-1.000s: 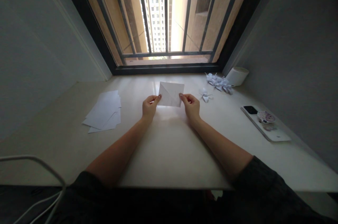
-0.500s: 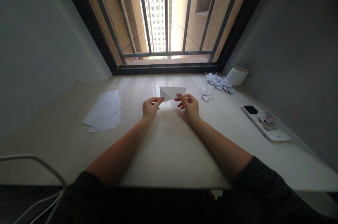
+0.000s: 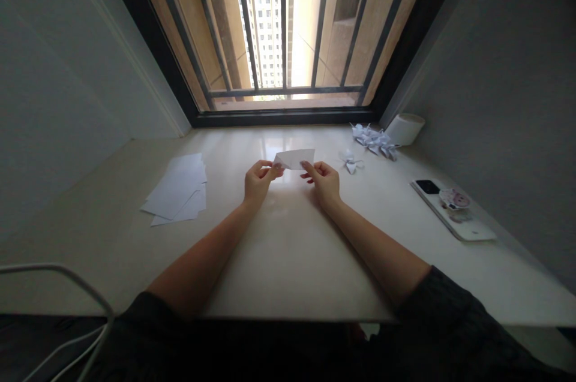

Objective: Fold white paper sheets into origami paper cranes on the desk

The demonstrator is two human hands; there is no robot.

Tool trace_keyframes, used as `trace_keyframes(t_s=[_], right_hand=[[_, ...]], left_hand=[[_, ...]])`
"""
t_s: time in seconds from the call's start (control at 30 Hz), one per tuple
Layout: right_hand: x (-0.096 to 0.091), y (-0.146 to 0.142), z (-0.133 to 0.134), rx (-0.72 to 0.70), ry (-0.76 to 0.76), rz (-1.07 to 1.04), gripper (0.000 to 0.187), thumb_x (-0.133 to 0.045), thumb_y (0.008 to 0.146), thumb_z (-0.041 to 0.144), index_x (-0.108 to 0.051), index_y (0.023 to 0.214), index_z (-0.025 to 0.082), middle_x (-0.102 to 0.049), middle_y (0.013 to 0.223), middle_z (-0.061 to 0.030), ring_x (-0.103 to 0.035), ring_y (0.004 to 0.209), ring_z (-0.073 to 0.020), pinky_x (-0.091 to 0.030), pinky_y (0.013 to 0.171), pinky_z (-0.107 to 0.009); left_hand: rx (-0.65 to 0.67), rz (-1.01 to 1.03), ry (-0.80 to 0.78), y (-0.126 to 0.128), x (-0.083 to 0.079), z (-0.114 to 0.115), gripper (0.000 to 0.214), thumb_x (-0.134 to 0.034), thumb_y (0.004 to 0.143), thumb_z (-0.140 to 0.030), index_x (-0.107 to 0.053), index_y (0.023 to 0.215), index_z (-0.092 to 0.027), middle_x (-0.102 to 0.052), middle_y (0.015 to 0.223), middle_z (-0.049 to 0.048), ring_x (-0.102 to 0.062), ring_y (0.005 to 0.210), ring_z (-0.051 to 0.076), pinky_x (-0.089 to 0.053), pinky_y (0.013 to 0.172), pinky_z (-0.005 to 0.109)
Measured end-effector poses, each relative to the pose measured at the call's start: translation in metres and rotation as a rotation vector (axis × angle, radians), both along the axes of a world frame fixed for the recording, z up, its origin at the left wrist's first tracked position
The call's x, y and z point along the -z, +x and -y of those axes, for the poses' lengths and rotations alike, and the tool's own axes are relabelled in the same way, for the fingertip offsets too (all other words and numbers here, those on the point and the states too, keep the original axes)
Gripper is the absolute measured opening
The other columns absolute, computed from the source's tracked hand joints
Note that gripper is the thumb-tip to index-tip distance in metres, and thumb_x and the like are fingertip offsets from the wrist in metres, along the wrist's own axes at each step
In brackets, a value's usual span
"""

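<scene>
A small folded white paper (image 3: 297, 158) is held up between my two hands, above the pale sill. My left hand (image 3: 259, 181) pinches its lower left corner between thumb and fingers. On the other side, my right hand (image 3: 324, 183) grips the lower right part, thumb in front and fingers curled behind. Creases show faintly on the paper's left part. Just right of my right hand lies a single folded paper crane (image 3: 350, 162), apart from the hand.
Loose white sheets (image 3: 176, 187) lie stacked at the left. Several folded paper cranes (image 3: 373, 141) cluster at the back right beside a white roll (image 3: 405, 129). A phone (image 3: 452, 211) lies at the right. White cables (image 3: 58, 267) loop at the lower left. A barred window (image 3: 283, 115) stands behind.
My left hand has moved slightly up and right, and the paper's left corner now looks bent or folded over. My right hand has barely moved.
</scene>
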State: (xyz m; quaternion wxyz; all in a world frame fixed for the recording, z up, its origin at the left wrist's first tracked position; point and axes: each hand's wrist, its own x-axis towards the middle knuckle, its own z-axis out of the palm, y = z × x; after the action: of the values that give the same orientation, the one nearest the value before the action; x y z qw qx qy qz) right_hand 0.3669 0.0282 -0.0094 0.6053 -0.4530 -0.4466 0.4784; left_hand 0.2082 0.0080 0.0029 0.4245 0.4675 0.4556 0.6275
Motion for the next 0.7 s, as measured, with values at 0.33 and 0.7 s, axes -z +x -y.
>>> trace_keyframes(t_s=[0.33,0.7], right_hand=[[0.0026,0.0007,-0.0027,0.011,-0.008,0.002,0.040,-0.073,0.057,0.052,-0.052,0.060,0.019,-0.055,0.052,0.0027,-0.066,0.060,-0.0194,-0.041,0.048,-0.024],[0.0035,0.0012,-0.0048,0.063,0.047,0.023,0.037,-0.072,0.058,0.051,-0.055,0.061,0.019,-0.056,0.056,0.0025,-0.060,0.057,-0.0147,-0.043,0.051,-0.025]], left_hand=[[0.099,0.069,-0.018,0.0033,-0.0040,0.0021,0.035,-0.076,0.060,-0.042,-0.057,0.077,-0.017,-0.069,0.071,0.0013,-0.068,0.072,0.018,-0.053,0.081,0.037],[0.104,-0.072,-0.038,0.0033,-0.0007,0.0021,0.036,-0.071,0.065,-0.047,-0.067,0.078,-0.014,-0.068,0.080,0.0049,-0.065,0.077,0.018,-0.052,0.073,0.031]])
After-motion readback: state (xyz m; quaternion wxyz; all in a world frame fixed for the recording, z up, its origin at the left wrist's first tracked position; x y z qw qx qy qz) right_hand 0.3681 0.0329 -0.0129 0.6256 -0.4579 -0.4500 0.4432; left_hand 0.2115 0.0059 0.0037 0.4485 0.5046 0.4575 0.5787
